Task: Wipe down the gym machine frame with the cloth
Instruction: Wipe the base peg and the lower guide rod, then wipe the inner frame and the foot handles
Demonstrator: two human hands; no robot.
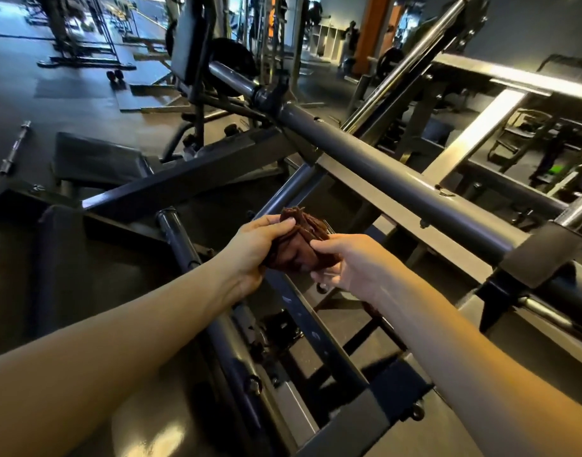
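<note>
Showing short steel bar (14, 148) lying on dark floor (12, 94) at far left, dumbbell (115, 75) sitting beyond it near rack (82, 44). Showing orange pillar (370, 31) standing far back, white cubby shelves (327, 39) just left of it.

Both bare forearms are stretched forward from the lower corners of the view, and the hands are held close together near its middle. The left hand (258, 247) is curled with the thumb laid on top, and the bunched cloth (304, 235) is gripped in it. The right hand (352, 263) is turned with the palm inward, and the near side of the same cloth is pinched between its thumb and fingers.
</note>
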